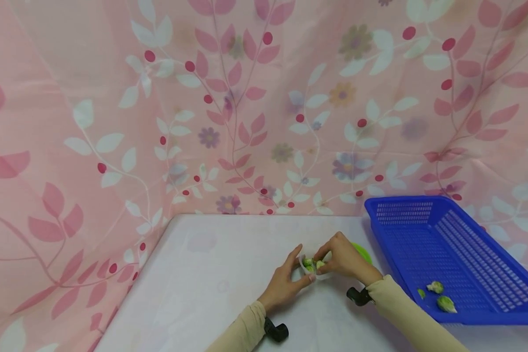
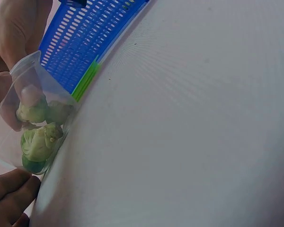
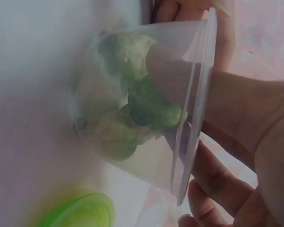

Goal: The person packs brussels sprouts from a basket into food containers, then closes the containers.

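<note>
A clear plastic tub (image 3: 156,168) with a flared rim stands on the table, several Brussels sprouts (image 2: 40,142) inside it. My left hand (image 1: 283,282) holds the tub from the left, thumb at the near side and fingers at the far side. From the right, my right hand (image 1: 346,256) reaches over the rim with thumb and fingers down inside. Between those fingertips it pinches a pale green Brussels sprout (image 1: 320,264). Seen through the tub's wall in the right wrist view, other sprouts lie close around the fingers.
A bright green round lid (image 1: 362,253) lies behind the right hand. At the right is a large blue basket (image 1: 440,254) with perforated walls. In its near corner sit a few Brussels sprouts (image 1: 446,304) and a loose leaf (image 1: 421,293). Floral cloth (image 1: 255,122) hangs beyond the white table (image 1: 193,288).
</note>
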The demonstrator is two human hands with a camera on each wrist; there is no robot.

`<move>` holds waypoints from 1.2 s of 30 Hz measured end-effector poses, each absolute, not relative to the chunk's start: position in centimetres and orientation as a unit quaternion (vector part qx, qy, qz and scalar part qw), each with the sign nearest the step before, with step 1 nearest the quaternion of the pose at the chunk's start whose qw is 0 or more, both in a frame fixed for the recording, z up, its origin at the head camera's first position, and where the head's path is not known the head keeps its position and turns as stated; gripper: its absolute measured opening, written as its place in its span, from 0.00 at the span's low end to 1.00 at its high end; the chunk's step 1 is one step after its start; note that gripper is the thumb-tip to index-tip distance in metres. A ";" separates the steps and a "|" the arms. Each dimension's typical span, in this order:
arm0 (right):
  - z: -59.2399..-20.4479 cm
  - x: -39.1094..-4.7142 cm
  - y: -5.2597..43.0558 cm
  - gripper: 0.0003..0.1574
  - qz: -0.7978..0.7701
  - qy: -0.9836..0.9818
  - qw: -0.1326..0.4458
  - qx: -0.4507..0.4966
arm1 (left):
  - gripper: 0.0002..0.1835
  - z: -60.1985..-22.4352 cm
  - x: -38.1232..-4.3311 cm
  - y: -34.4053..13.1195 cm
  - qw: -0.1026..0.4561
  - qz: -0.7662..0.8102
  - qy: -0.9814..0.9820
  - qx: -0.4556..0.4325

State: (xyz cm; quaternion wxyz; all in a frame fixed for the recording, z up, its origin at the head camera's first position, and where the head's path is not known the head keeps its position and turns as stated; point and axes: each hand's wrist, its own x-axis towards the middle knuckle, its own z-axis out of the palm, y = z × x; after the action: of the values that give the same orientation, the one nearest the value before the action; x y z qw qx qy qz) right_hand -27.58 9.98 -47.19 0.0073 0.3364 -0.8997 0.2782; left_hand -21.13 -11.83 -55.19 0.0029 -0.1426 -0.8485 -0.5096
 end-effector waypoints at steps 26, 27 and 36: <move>-47.4 -26.6 8.9 0.10 0.215 -0.922 0.011 0.322 | 0.47 -55.4 -21.2 -11.8 0.010 -0.503 -0.850 -0.154; -47.4 -26.6 8.8 0.09 0.211 -0.922 0.014 0.323 | 0.47 -55.4 -21.2 -11.8 0.010 -0.504 -0.850 -0.153; -47.4 -26.7 8.9 0.06 0.201 -0.918 0.015 0.341 | 0.46 -55.5 -21.2 -11.8 0.008 -0.512 -0.846 -0.151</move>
State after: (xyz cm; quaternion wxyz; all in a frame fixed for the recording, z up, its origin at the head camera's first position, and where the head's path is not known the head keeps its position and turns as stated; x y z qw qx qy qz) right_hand -26.69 8.91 -47.38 0.0154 0.3414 -0.9180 0.2011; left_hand -21.22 -11.78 -55.47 0.0078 -0.1511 -0.8456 -0.5120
